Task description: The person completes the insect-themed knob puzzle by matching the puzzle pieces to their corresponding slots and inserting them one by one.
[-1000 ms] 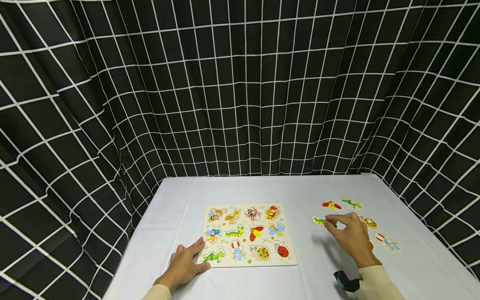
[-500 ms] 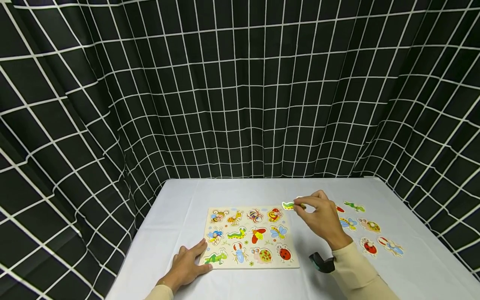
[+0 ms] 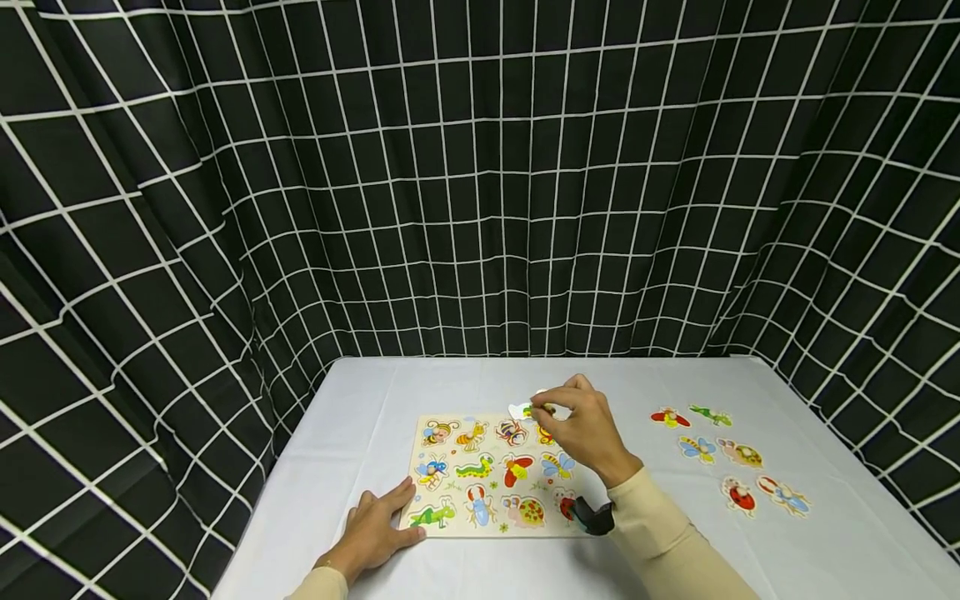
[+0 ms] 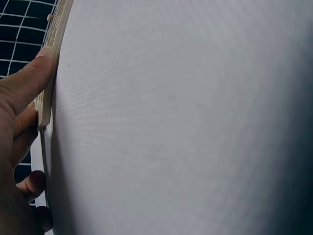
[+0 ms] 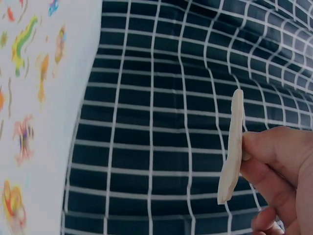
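The wooden insect puzzle board (image 3: 493, 527) lies flat on the white table. My left hand (image 3: 367, 533) rests at its near left corner, the thumb on the near edge and the index finger along the left edge. In the left wrist view, that thumb (image 4: 36, 68) presses the board's side. Above the board's far edge, my right hand (image 3: 588, 429) pinches a green caterpillar puzzle piece (image 3: 519, 411) between thumb and fingertips. The right wrist view shows this piece (image 5: 232, 152) edge-on, raised off the table. My right hand hides part of the butterfly picture at the board's far right.
To the right lie several loose pieces: a red winged bug (image 3: 670, 417), a grasshopper (image 3: 710, 415), a dragonfly (image 3: 697, 450), a snail (image 3: 740, 453), a ladybug (image 3: 739, 497) and a blue beetle (image 3: 783, 495). A black curtain with white grid lines (image 3: 517, 208) surrounds the table.
My right hand has carried the caterpillar piece from among the loose pieces leftward to above the board's far edge, tilting it on the way. My left hand stays at the board's corner.
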A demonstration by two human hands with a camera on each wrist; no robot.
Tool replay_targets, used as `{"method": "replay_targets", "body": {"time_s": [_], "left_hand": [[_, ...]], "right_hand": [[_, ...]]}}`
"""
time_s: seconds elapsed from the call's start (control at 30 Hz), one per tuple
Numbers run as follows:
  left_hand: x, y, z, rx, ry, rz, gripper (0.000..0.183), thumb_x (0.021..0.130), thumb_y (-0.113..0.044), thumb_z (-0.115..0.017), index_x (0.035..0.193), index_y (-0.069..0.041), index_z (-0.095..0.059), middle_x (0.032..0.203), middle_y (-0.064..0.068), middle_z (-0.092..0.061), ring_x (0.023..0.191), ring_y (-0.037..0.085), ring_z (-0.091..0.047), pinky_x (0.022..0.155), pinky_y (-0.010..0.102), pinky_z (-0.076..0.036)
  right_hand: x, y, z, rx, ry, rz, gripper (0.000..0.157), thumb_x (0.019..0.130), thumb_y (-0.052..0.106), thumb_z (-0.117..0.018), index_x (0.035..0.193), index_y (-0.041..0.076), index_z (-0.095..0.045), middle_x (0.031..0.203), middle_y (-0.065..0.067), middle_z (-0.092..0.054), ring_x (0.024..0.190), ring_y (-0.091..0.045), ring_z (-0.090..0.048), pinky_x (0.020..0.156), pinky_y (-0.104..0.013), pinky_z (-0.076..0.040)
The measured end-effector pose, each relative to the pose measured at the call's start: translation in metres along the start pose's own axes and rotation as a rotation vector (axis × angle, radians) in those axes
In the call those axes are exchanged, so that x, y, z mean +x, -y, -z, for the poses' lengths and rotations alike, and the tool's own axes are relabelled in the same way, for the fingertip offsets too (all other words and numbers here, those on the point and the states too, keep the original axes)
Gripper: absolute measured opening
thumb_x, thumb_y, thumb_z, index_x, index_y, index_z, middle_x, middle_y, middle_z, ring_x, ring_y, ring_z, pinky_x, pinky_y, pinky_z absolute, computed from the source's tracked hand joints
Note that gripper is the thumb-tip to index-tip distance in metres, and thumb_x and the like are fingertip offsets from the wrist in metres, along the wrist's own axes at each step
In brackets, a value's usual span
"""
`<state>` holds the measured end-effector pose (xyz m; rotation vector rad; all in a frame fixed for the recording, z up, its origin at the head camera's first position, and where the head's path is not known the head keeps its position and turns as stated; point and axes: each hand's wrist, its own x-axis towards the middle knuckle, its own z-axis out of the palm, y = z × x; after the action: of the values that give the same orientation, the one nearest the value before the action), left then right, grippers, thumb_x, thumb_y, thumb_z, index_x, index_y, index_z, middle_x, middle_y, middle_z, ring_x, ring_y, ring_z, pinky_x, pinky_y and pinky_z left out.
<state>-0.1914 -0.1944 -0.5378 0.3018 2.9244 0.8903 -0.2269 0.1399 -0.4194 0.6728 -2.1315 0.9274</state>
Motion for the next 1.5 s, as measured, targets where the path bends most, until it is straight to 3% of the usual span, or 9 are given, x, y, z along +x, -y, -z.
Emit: {"method": "replay_targets", "body": {"time_s": [0.23, 0.47, 0.7, 0.9, 1.13, 1.5], "left_hand": [[0.001, -0.001, -0.001, -0.007, 0.018, 0.007, 0.080, 0.070, -0.046, -0.081, 0.137, -0.011, -0.055, 0.149, -0.005, -0.041, 0.082, 0.016, -0.033, 0.073, 0.035, -0.031], [0.002, 0.000, -0.001, -0.002, 0.007, 0.010, 0.080, 0.070, -0.046, -0.081, 0.137, -0.011, -0.055, 0.149, -0.005, -0.041, 0.082, 0.016, -0.033, 0.074, 0.036, -0.031], [0.002, 0.001, -0.001, -0.004, 0.006, 0.021, 0.080, 0.070, -0.046, -0.081, 0.138, -0.013, -0.055, 0.149, -0.004, -0.042, 0.083, 0.016, -0.034, 0.074, 0.036, -0.031], [0.002, 0.002, -0.001, 0.008, 0.010, 0.015, 0.080, 0.070, -0.047, -0.080, 0.137, -0.012, -0.055, 0.149, -0.005, -0.041, 0.084, 0.016, -0.034, 0.075, 0.036, -0.031], [0.004, 0.002, -0.001, 0.006, 0.016, 0.027, 0.081, 0.070, -0.048, -0.080, 0.139, -0.014, -0.054, 0.149, -0.006, -0.041, 0.085, 0.016, -0.034, 0.074, 0.036, -0.031], [0.004, 0.002, 0.001, 0.005, 0.025, 0.030, 0.080, 0.071, -0.048, -0.080, 0.139, -0.014, -0.054, 0.149, -0.006, -0.041, 0.083, 0.016, -0.033, 0.072, 0.035, -0.030]], "right_hand": [[0.004, 0.007, -0.037, 0.057, 0.047, -0.039, 0.017, 0.072, 0.000, -0.082, 0.084, 0.012, -0.078, 0.075, 0.010, -0.062, 0.071, -0.009, -0.042, 0.056, -0.024, -0.035], [0.001, 0.010, -0.072, 0.086, 0.117, -0.114, 0.013, 0.075, 0.005, -0.082, 0.085, 0.013, -0.078, 0.072, 0.009, -0.058, 0.070, -0.021, -0.047, 0.058, -0.028, -0.037], [-0.011, 0.004, -0.098, 0.094, 0.175, -0.207, 0.012, 0.076, 0.009, -0.082, 0.085, 0.016, -0.078, 0.073, 0.005, -0.056, 0.069, -0.015, -0.044, 0.059, -0.028, -0.038], [-0.019, -0.002, -0.112, 0.103, 0.209, -0.263, 0.010, 0.078, 0.012, -0.081, 0.086, 0.017, -0.078, 0.075, -0.001, -0.057, 0.069, -0.014, -0.042, 0.060, -0.029, -0.039], [-0.029, -0.009, -0.125, 0.117, 0.270, -0.297, 0.009, 0.082, 0.014, -0.079, 0.090, 0.012, -0.078, 0.077, 0.005, -0.054, 0.067, -0.013, -0.038, 0.059, -0.029, -0.038], [-0.043, -0.013, -0.135, 0.076, 0.351, -0.336, 0.008, 0.080, 0.017, -0.080, 0.087, 0.016, -0.078, 0.081, 0.004, -0.054, 0.070, -0.014, -0.040, 0.061, -0.029, -0.039]]}}
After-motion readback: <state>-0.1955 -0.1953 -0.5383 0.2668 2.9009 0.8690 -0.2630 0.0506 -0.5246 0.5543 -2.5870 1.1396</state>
